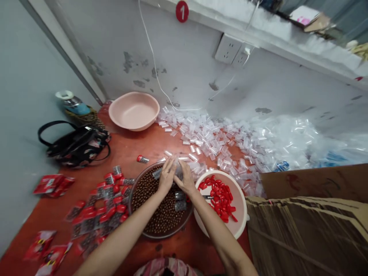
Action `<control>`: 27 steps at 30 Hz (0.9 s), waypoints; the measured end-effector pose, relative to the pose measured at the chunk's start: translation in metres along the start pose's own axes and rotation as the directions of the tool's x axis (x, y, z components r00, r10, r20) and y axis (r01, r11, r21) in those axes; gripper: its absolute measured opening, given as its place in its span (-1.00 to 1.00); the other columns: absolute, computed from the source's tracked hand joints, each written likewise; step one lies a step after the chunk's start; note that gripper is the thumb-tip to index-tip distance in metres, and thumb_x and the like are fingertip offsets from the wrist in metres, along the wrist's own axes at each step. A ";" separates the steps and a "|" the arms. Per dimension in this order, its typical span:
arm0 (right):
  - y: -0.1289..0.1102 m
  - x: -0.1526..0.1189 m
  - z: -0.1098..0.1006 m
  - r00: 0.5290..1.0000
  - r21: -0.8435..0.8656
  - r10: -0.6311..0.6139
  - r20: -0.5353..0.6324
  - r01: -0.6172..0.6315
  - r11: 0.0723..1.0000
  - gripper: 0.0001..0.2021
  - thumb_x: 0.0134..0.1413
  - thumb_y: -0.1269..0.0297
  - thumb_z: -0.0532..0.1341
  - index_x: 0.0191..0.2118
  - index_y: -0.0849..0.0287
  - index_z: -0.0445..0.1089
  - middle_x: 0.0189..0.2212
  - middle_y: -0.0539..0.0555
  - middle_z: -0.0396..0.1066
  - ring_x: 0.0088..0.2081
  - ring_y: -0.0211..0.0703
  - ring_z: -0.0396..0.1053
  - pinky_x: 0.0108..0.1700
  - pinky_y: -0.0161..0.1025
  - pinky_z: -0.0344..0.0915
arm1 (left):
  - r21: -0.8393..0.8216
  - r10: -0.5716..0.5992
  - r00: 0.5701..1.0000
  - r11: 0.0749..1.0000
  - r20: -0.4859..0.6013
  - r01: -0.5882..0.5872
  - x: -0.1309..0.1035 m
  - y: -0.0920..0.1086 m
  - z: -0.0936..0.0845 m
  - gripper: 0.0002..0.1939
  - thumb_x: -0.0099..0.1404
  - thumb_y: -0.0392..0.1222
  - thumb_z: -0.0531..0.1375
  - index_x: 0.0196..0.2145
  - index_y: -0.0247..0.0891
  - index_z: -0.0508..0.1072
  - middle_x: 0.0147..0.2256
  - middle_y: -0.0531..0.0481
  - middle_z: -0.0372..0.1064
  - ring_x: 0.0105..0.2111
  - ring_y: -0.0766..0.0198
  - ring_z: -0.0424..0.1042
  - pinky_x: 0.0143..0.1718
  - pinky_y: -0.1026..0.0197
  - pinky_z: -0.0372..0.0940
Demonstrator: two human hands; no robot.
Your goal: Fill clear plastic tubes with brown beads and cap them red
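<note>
Both hands meet over the far rim of a dark bowl of small brown balls. My left hand has its fingers bent around a clear container, which my right hand also touches from the other side. The container's outline is partly hidden by the fingers. Below my right hand, clear containers with dark contents lie on the balls. To the right stands a white basin with red caps and a dark-labelled object inside.
Filled red-capped containers cover the table's left. Empty clear containers are heaped along the wall. A pink basin, a black bag, red packets and stacked cardboard surround the work area.
</note>
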State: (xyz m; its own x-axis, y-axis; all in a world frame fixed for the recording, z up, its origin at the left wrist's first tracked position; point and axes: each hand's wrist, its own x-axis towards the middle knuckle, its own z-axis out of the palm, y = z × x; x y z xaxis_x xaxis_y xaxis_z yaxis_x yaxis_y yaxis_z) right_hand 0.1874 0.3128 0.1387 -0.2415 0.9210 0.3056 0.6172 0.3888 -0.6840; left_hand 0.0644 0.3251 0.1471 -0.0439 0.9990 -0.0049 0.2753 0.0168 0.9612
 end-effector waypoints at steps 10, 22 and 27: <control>-0.010 -0.030 -0.030 0.988 0.059 0.144 0.051 -0.147 0.987 -0.41 0.08 0.18 0.09 0.21 0.15 -0.07 0.15 0.20 0.05 0.15 -0.05 0.06 0.13 -0.03 0.05 | 0.217 -0.006 0.993 0.976 0.121 -0.020 -0.021 -0.002 -0.060 -0.40 0.20 0.10 0.01 0.13 -0.22 0.15 0.17 -0.07 0.05 0.19 0.12 -0.06 0.17 0.03 -0.16; 0.023 -0.032 -0.069 0.887 -0.194 0.461 -0.013 -0.454 0.869 -0.67 0.04 0.34 0.01 -0.08 0.23 0.35 -0.16 0.17 0.41 -0.13 -0.08 0.36 -0.08 -0.11 0.25 | 0.085 -0.221 0.975 0.971 -0.040 0.223 -0.169 -0.011 -0.118 -0.53 0.14 0.04 0.07 0.00 -0.09 0.33 0.03 0.01 0.29 0.02 0.11 0.27 0.08 0.06 0.09; 0.041 0.010 -0.057 0.884 -0.358 0.447 0.137 -0.377 0.855 -0.66 0.02 0.42 0.03 -0.06 0.22 0.34 -0.13 0.19 0.40 -0.09 -0.07 0.34 -0.07 -0.17 0.21 | 0.078 -0.405 0.910 0.908 -0.089 0.412 -0.245 -0.022 -0.140 -0.66 -0.01 0.07 0.15 -0.23 0.06 0.49 -0.14 0.11 0.44 -0.05 0.03 0.34 0.03 0.01 0.17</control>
State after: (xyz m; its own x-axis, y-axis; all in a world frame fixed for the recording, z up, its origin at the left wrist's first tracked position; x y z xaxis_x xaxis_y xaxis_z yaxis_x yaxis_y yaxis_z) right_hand 0.2533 0.3364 0.1516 -0.0402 0.9912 -0.1263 0.8862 -0.0230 -0.4628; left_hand -0.0650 0.0741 0.1659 -0.2369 0.8985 -0.3695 0.3070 0.4301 0.8490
